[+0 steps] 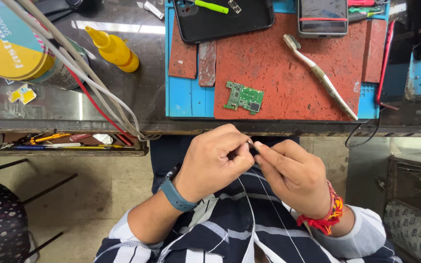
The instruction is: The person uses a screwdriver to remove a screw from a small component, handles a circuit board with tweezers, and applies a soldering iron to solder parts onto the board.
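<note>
Left hand [215,163], right hand [293,173], fingers [259,146] pinching thin wire [269,199] between them

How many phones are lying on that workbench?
2: a dark phone at the mat's top left, and another phone with a red band at top right. Others may lie outside view.

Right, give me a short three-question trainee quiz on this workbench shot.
1. True or false: the green circuit board lies on the red mat, untouched by either hand.
2. What do the left hand and right hand pinch between them? A) a thin wire B) a screwdriver C) a phone
3. Which wrist wears the blue watch band?

Key: 1 true; 2 A; 3 the left.
</note>
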